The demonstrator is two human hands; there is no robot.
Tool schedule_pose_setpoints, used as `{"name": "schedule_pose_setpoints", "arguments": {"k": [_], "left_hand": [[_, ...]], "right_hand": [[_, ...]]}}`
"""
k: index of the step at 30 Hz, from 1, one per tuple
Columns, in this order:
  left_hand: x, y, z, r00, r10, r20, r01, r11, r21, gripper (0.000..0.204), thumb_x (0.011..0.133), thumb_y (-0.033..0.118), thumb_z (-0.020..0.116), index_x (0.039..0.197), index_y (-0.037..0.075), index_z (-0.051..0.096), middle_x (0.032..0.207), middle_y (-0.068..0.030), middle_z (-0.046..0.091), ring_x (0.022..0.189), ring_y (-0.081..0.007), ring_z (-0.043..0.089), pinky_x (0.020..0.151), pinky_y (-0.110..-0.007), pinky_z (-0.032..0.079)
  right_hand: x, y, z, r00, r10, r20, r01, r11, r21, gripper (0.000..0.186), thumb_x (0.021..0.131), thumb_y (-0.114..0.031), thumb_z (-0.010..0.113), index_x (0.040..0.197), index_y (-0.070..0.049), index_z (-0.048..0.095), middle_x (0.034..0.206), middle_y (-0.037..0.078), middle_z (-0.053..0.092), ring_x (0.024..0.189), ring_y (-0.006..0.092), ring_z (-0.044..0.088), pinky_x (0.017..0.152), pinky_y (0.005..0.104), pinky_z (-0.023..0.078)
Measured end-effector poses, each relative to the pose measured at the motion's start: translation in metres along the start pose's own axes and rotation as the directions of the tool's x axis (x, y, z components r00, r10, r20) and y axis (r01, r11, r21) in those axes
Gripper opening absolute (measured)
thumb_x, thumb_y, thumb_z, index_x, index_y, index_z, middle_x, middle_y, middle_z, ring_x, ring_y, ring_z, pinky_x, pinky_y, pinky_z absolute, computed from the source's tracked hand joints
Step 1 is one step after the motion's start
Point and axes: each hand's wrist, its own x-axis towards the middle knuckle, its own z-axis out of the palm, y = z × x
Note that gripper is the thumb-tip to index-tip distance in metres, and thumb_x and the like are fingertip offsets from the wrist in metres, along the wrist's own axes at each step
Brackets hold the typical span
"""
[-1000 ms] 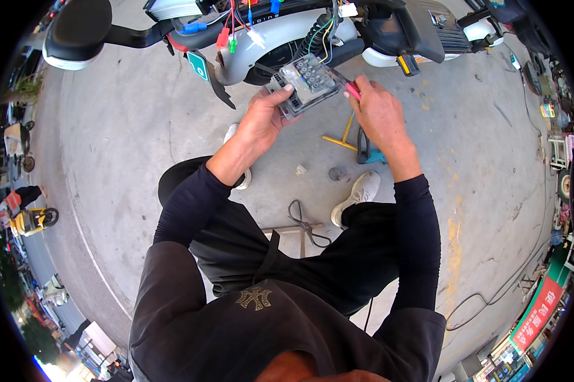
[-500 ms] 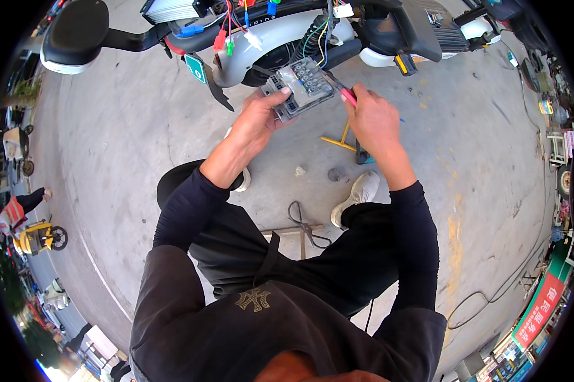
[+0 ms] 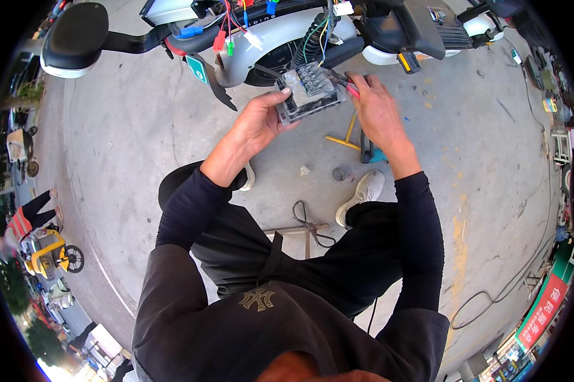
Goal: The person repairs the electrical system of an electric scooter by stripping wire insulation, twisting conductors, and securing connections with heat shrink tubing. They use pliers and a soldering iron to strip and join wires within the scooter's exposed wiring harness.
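My left hand (image 3: pixel 260 120) grips a grey electronic box (image 3: pixel 309 86) with a row of terminals on top and dark connector sockets at its left end, thumb on the upper face. My right hand (image 3: pixel 378 111) is closed round a red-handled tool (image 3: pixel 353 90), apparently pliers, its dark metal end at the box's right edge by the terminals. Just beyond the box, a corrugated black sleeve (image 3: pixel 309 38) with thin wires and loose coloured connectors (image 3: pixel 254 39) hang from a white-and-black scooter (image 3: pixel 411 32). The tool's tip is too small to make out clearly.
A yellow T-handle tool (image 3: pixel 345 143) and a teal-and-black tool (image 3: pixel 368 153) lie on the concrete beneath my hands. A small stand (image 3: pixel 306 242) is between my legs. A cable (image 3: pixel 484 312) runs along the right. A person in an orange vest (image 3: pixel 21 219) is beside a yellow scooter (image 3: pixel 48 251) at far left.
My hands, the box and the red-handled tool have shifted slightly, the tool's end now closer over the box's edge. The person and yellow scooter at far left appear lower in the picture.
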Motion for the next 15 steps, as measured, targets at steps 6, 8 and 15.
{"name": "schedule_pose_setpoints", "arguments": {"k": [6, 8, 15], "left_hand": [[0.003, 0.001, -0.003, 1.000, -0.002, 0.001, 0.002, 1.000, 0.005, 0.034, 0.102, 0.026, 0.062, 0.128, 0.004, 0.060, 0.118, -0.0069, 0.071, 0.102, -0.0165, 0.070, 0.084, -0.034, 0.059], [0.002, 0.001, -0.004, 1.000, 0.008, -0.008, -0.008, 1.000, 0.013, 0.034, 0.101, 0.027, 0.063, 0.126, 0.004, 0.062, 0.117, -0.0063, 0.072, 0.104, -0.0163, 0.070, 0.088, -0.036, 0.057], [-0.001, -0.002, 0.004, 0.991, 0.107, -0.075, -0.102, 0.992, 0.069, 0.046, 0.096, 0.021, 0.071, 0.134, 0.003, 0.050, 0.123, -0.0089, 0.067, 0.107, -0.0197, 0.069, 0.093, -0.040, 0.057]], "right_hand": [[0.003, -0.004, -0.003, 1.000, -0.007, -0.023, 0.005, 0.997, -0.077, 0.037, 0.090, -0.007, 0.065, 0.127, -0.009, 0.060, 0.112, 0.017, 0.061, 0.104, 0.0397, 0.060, 0.083, 0.0493, 0.054], [0.002, 0.001, -0.005, 0.999, 0.014, -0.035, -0.017, 0.994, -0.108, 0.034, 0.091, -0.007, 0.064, 0.126, -0.008, 0.060, 0.111, 0.017, 0.061, 0.102, 0.0404, 0.061, 0.083, 0.0500, 0.053], [-0.005, 0.002, -0.007, 0.989, 0.116, 0.092, -0.105, 0.987, -0.118, 0.024, 0.094, -0.010, 0.062, 0.117, -0.006, 0.061, 0.105, 0.019, 0.063, 0.097, 0.0433, 0.063, 0.081, 0.0522, 0.051]]}}
